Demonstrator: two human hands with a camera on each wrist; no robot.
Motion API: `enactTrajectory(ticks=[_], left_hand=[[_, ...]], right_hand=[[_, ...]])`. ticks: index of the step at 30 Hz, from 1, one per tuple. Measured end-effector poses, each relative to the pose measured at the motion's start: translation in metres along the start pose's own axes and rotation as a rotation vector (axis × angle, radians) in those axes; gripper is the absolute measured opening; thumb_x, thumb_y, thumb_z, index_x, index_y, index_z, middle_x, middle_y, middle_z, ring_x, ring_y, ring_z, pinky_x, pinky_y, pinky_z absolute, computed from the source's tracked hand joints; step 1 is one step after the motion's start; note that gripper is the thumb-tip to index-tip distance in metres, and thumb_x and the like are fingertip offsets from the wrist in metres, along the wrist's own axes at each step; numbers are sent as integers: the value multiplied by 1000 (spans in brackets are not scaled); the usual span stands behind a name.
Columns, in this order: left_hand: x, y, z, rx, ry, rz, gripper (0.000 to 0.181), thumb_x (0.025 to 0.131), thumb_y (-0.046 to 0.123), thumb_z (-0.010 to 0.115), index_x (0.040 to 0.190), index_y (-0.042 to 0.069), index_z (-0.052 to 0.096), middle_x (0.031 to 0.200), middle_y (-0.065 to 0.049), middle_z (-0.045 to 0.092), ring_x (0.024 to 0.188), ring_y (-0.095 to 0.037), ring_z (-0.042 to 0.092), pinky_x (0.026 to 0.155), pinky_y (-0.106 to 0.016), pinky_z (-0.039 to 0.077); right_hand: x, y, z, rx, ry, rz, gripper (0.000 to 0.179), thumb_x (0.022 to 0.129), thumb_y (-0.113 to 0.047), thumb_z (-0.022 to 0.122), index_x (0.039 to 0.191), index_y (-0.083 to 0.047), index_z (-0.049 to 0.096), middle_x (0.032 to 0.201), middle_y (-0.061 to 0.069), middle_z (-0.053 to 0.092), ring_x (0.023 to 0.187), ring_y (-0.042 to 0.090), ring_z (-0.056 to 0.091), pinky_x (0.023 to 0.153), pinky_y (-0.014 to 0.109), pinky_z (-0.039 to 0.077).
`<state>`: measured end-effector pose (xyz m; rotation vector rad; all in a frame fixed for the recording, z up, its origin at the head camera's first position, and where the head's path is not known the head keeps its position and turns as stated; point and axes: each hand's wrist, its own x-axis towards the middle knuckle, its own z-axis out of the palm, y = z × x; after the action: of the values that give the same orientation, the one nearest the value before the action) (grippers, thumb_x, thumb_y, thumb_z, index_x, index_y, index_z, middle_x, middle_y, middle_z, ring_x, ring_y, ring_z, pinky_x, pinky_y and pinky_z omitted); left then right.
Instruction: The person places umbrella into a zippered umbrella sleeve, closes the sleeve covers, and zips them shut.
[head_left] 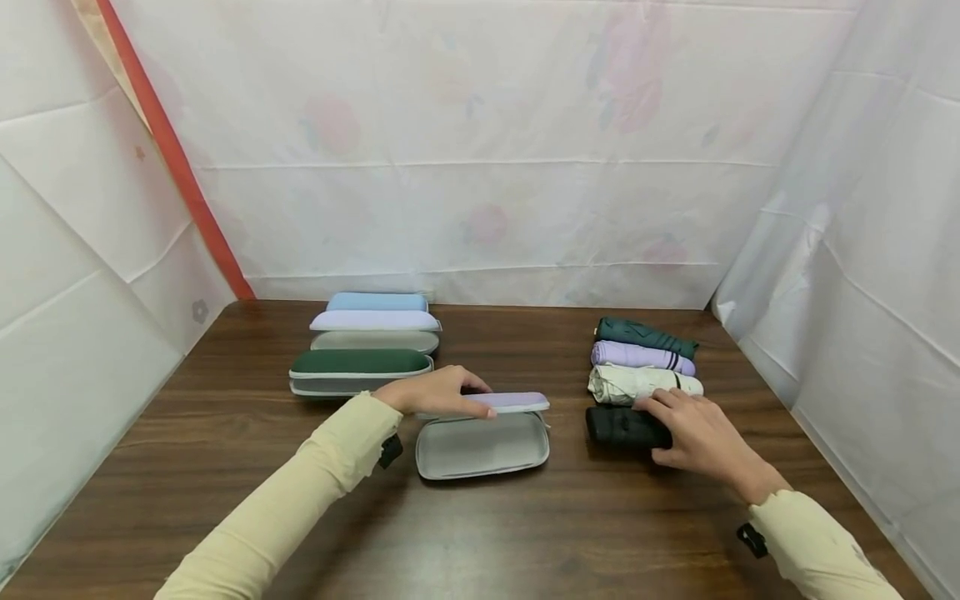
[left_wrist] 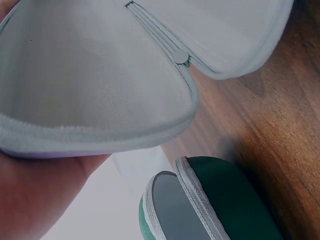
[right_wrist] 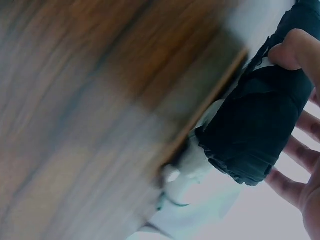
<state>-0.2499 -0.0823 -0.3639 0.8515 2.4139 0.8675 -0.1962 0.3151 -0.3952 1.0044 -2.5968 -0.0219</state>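
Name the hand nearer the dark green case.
Left: the left hand is close to the right end of the dark green case; the right hand is far to its right, gripping the black bundle.

Left arm (head_left: 300, 492), sleeved in pale yellow, extended from near left toward centre; left hand (head_left: 442, 392) with fingers pointing right and bent toward the thumb in a pinch. Right arm (head_left: 821, 542), likewise sleeved, angled from near right toward far left; right hand (head_left: 701, 433) gripping, fingers curved and apart, thumb on the near side. Hands well apart, both backs uppermost.
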Motion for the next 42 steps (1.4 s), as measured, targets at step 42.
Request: enactTrajectory(ticks=[42], left_hand=[[12,7,11,-64,-31,2,50,91,43,60,123,5,63,114,-2,65,101,-11,60,87,-33,47]], right_hand=[[79,-122,-11,-109,33,-270,58,69,-37,79,119,-11,65,99,6,60,85,23,60,67,34,51]])
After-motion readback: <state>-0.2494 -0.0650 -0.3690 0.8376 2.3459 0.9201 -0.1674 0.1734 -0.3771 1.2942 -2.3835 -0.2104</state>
